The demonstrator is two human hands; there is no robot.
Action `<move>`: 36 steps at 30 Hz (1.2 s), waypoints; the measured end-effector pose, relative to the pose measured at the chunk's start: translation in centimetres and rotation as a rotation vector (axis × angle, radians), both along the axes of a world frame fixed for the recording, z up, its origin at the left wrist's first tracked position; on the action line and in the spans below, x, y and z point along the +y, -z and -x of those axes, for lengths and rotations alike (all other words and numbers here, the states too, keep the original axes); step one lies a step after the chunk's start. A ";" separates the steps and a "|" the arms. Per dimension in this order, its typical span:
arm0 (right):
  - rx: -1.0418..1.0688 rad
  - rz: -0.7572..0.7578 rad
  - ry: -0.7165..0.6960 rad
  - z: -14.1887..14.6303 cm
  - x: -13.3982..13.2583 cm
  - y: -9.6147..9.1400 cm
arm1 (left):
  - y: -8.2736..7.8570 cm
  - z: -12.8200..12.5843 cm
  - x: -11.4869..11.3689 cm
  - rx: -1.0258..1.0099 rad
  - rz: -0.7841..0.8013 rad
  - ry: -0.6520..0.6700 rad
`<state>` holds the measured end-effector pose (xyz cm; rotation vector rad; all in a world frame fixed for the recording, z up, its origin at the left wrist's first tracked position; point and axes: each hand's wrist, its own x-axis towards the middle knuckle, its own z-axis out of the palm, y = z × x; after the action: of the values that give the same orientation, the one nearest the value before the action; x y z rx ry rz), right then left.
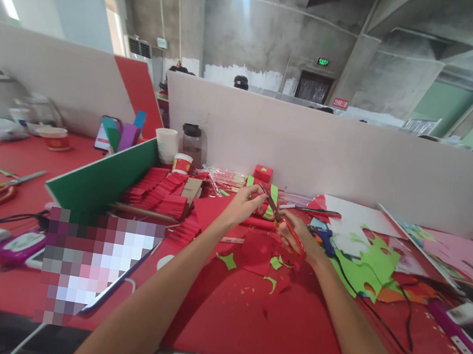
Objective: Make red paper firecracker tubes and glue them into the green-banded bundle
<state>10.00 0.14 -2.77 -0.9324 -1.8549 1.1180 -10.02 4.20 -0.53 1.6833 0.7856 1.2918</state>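
Observation:
My right hand (291,233) is closed round the red handles of a pair of scissors (272,204), whose blades point up and to the left. Close to the blade tips, my left hand (246,207) has its fingers pinched together. Whatever they hold is too small to make out. Beneath both hands lie pieces of red paper (253,252), with small light-green paper scraps (229,260) scattered over and around them. A small red box with a yellow star (263,173) stands just beyond my left hand.
On the left are stacked red strips (157,191), a green divider board (100,175) and a tablet-like screen (111,277), partly pixelated. Cut light-green sheets (367,262) and a black cable (389,332) lie at right. A white partition (335,157) bounds the back.

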 end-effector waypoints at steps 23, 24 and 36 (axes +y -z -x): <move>-0.111 0.029 -0.008 -1.4 -1.4 -2.7 | -0.4 0.7 -0.2 0.077 -0.025 0.133; -0.111 0.028 0.000 -1.3 -1.4 -2.7 | -0.4 0.7 -0.2 0.080 -0.028 0.132; -0.087 0.004 0.007 -1.0 -1.5 -2.5 | -0.5 0.4 -0.4 0.058 -0.025 0.094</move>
<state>10.95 -1.34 -0.23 -1.0030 -1.9178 1.0923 -10.43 3.82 -0.01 1.7635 0.7185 1.1973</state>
